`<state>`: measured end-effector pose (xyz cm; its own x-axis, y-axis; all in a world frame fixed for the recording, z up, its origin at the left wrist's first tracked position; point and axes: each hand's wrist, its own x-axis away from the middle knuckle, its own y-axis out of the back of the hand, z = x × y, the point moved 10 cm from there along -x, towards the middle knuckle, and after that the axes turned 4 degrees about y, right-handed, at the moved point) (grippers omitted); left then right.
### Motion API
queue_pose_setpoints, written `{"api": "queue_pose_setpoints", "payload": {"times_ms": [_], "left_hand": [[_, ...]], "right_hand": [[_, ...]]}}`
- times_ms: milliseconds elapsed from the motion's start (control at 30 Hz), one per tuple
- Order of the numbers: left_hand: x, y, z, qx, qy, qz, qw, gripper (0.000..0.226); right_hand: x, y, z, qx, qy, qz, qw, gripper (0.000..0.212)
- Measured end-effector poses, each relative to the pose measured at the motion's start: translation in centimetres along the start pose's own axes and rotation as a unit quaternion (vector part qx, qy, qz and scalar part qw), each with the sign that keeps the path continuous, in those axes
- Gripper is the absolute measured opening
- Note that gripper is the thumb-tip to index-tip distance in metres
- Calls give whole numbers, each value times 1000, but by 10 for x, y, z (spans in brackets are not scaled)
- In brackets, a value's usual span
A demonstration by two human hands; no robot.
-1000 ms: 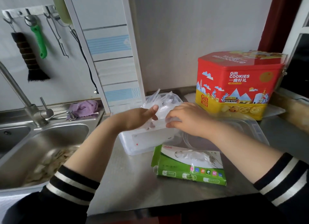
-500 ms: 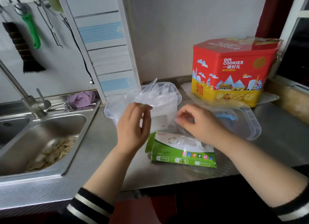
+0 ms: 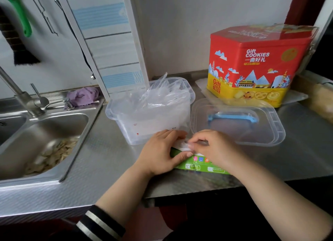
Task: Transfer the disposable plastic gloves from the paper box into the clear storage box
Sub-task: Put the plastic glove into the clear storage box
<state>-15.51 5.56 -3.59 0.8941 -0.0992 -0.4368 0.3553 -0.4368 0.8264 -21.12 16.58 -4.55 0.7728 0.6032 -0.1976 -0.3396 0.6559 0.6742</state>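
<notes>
The green and white paper box (image 3: 201, 166) lies flat on the steel counter, mostly covered by both hands. My left hand (image 3: 158, 153) holds its left end, thumb along the green front edge. My right hand (image 3: 210, 148) sits over the box's top opening and pinches something thin and clear there, though what exactly is blurred. Just behind stands the clear storage box (image 3: 126, 125), with a loose heap of clear plastic gloves (image 3: 162, 94) rising above its rim.
The storage box's clear lid (image 3: 255, 132) with a blue handle lies upside down to the right. A red and yellow cookie tin (image 3: 255, 66) stands behind it. A steel sink (image 3: 45, 132) with scraps, a tap and a purple cloth (image 3: 82, 95) lie left.
Both hands came down from the storage box to the paper box. The left hand let go of the gloves at the storage box and now holds the paper box; the right moved onto its opening.
</notes>
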Motion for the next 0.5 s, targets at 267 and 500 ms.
{"api": "queue_pose_setpoints", "payload": {"times_ms": [267, 500], "left_hand": [[-5, 0, 0, 14, 6, -13, 1000, 61], [-6, -3, 5, 38, 22, -5, 999, 61]], "right_hand": [[-4, 5, 10, 5, 12, -50, 999, 34], [-5, 9, 11, -63, -2, -79, 995, 25]]}}
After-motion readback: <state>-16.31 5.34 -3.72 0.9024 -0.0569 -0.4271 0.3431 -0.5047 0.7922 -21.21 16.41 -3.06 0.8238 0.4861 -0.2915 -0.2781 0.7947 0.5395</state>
